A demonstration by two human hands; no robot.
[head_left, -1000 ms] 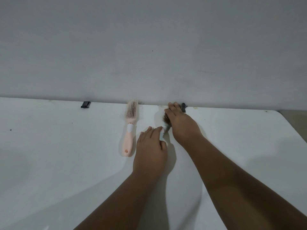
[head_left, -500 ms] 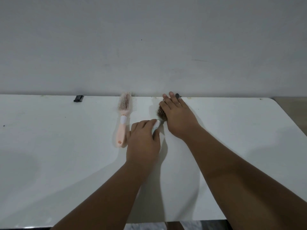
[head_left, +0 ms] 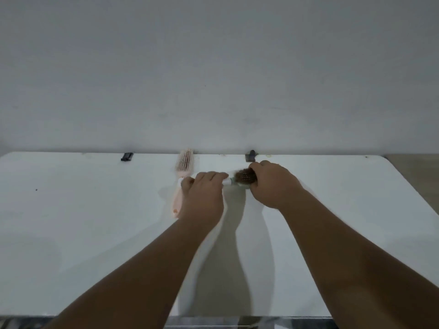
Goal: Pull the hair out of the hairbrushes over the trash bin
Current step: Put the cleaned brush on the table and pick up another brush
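The left grip (head_left: pixel 204 198) is wrapped round the handle of the hair-clogged brush (head_left: pixel 244 178), and the right grip (head_left: pixel 273 184) curls over its head, out near the far edge of the white desk (head_left: pixel 95 222). The pink brush (head_left: pixel 184 162) lies flat on the desk just beside the left grip, its handle partly hidden behind it.

Nothing readable is showing: no lettering or number is appearing on the pink hairbrush (head_left: pixel 184 167), the hair-clogged hairbrush (head_left: pixel 244 178) beside it, or the white table (head_left: pixel 95 222).
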